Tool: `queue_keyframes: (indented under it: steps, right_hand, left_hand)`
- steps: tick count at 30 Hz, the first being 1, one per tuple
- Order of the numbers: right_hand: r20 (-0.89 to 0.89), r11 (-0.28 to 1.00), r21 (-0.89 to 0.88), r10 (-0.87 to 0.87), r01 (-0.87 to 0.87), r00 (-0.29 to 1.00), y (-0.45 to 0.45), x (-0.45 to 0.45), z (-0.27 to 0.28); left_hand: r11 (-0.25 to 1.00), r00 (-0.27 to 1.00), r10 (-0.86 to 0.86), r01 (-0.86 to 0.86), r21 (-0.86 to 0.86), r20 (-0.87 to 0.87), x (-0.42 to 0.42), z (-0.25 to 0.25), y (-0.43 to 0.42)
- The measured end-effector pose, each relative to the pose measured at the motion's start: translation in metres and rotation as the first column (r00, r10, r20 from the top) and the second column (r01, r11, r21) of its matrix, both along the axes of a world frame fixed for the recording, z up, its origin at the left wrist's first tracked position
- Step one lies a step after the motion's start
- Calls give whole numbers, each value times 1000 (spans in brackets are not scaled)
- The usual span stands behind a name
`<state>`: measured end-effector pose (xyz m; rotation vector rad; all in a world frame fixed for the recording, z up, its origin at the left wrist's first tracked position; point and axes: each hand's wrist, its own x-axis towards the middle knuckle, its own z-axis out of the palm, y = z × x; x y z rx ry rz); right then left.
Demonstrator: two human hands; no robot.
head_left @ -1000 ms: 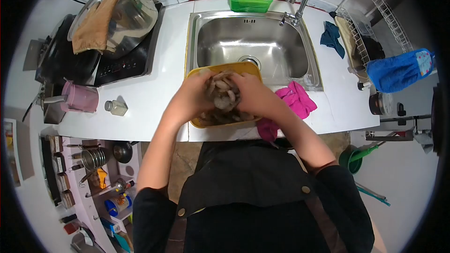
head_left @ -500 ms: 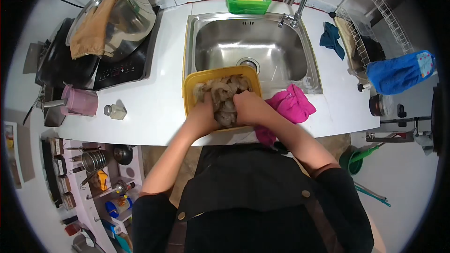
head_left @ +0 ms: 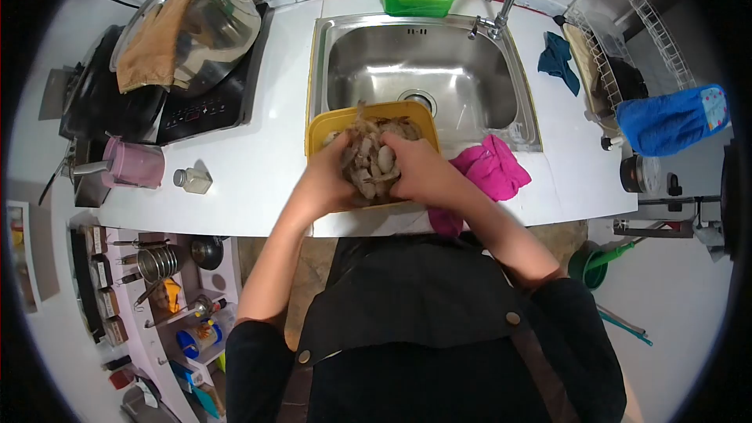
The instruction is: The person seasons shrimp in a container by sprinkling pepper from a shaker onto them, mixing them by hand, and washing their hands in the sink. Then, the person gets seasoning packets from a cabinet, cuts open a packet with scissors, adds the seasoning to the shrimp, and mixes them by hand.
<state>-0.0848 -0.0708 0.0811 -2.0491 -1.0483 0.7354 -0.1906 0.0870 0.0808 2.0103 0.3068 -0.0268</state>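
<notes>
A yellow plastic tub point(head_left: 319, 127) stands at the counter's front edge, overlapping the near rim of the sink. Raw grey shrimp point(head_left: 370, 158) fill it in a heap. My left hand point(head_left: 323, 178) cups the heap from the left, its fingers curled round shrimp. From the right my right hand point(head_left: 413, 164) grips the same clump, thumb and fingers bent. Between both hands the shrimp bulge up above the tub's rim. Fingertips are partly hidden among the shrimp.
Behind the tub lies a steel sink point(head_left: 462, 78) with a faucet point(head_left: 501, 0). A pink cloth point(head_left: 493, 172) rests right of the tub. Left are a small glass jar point(head_left: 193, 181), a pink pitcher point(head_left: 135, 164) and a large pot point(head_left: 219, 39) on an induction cooker point(head_left: 205, 113).
Both hands have risen from deep in the tub, bringing a clump of shrimp up between them. The left hand has shifted slightly left. The view has tilted a little.
</notes>
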Motion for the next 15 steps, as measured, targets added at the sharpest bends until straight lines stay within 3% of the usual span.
queue_keyframes:
  steps: [3, 5, 6, 9, 12, 15]
  right_hand:
    - [147, 996, 94, -17, 3, 989, -4, 4, 5]
    - [153, 995, 78, 41, -54, 987, -6, 10, 18]
    - [156, 994, 70, 71, -83, 985, -6, 13, 23]
    - [254, 997, 3, 68, -71, 965, 4, 28, 14]
    - [114, 911, -394, 183, -124, 976, 26, 42, -3]
    - [234, 927, -361, 196, -102, 952, 35, 35, -25]
  left_hand:
    - [987, 993, -90, 100, 126, -80, 4, 28, 10]
    - [950, 973, -173, 207, 236, -155, 7, 42, 13]
    - [922, 960, -275, 281, 266, -60, 7, 41, 19]
    - [983, 954, -95, 135, 125, -285, 21, 43, 29]
    - [931, 929, -185, 270, 245, -320, 40, 20, 31]
    - [879, 923, -159, 294, 376, -350, 43, 1, 16]
